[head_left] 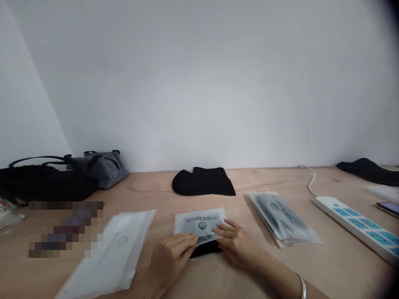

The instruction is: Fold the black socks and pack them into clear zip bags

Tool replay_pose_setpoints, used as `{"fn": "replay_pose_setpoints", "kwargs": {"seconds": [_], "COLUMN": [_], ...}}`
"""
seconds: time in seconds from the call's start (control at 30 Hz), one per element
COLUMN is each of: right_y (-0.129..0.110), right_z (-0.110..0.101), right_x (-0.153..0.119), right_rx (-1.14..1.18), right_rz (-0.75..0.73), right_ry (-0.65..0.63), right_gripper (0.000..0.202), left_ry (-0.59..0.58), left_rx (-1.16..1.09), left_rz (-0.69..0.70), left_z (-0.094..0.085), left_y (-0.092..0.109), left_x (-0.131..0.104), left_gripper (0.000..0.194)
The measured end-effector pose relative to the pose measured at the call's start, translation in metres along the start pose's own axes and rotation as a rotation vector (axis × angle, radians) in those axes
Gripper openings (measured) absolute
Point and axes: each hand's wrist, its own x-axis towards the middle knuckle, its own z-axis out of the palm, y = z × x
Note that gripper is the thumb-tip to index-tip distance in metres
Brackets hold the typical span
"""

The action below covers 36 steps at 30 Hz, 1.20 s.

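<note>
A frosted plastic bag [199, 218] printed with ROCKBROS and a round logo lies flat on the table in front of me, its print upside down to me. Folded black fabric [205, 249] shows at the bag's near side. At the near left corner, my left hand [177, 249] is closed on the bag's edge, its fingers together on top and the thumb beside them. My right hand [232, 241] rests on the right side with fingers spread, some over the plastic and the lower ones by the black fabric. A bracelet circles my right wrist.
Flat frosted bags [115, 249] lie left; filled ones [280, 216] are stacked right. A black fabric piece [202, 181] lies by the wall, another [370, 171] far right. Also there: a power strip [358, 224], phone [389, 207], striped bag [107, 170] and black bag [46, 182].
</note>
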Motion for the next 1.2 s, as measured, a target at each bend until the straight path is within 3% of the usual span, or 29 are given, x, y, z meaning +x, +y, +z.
{"fn": "replay_pose_setpoints", "kwargs": {"seconds": [0.13,0.27,0.47,0.53,0.67,0.8,0.93,1.07,1.2], "right_y": [-0.001,0.0,-0.008,-0.012,-0.024,-0.047,-0.07,-0.08,-0.074], "right_z": [-0.009,-0.004,0.0,-0.004,-0.014,-0.009,0.02,0.041,0.033], "right_x": [-0.004,-0.004,0.0,0.001,0.009,0.028,0.058,0.079,0.069], "right_rx": [0.041,0.099,0.136,0.126,0.13,0.017,-0.118,-0.18,-0.227], "right_rz": [-0.048,-0.094,0.253,0.279,0.214,0.098,-0.043,-0.133,-0.155], "right_ry": [0.041,0.13,0.147,0.122,0.13,0.12,0.157,0.194,0.166], "right_gripper": [0.018,0.017,0.029,0.034,0.033,0.023,0.021,0.01,0.014], "left_ry": [-0.14,-0.137,-0.182,-0.223,-0.314,-0.238,-0.138,-0.142,-0.143], "left_rx": [-0.036,-0.074,-0.111,-0.112,-0.045,0.093,0.133,0.086,0.09], "left_rz": [0.095,0.124,0.033,-0.007,-0.006,0.11,0.246,0.212,0.166], "left_z": [-0.015,-0.013,-0.005,-0.013,-0.035,-0.047,-0.047,-0.045,-0.044], "left_y": [0.002,-0.001,-0.004,-0.003,-0.009,-0.024,-0.028,-0.018,-0.016], "left_x": [0.002,0.0,0.0,0.0,-0.006,-0.017,-0.017,-0.01,-0.01], "left_gripper": [0.037,0.046,0.047,0.048,0.071,0.05,0.025,0.029,0.028]}}
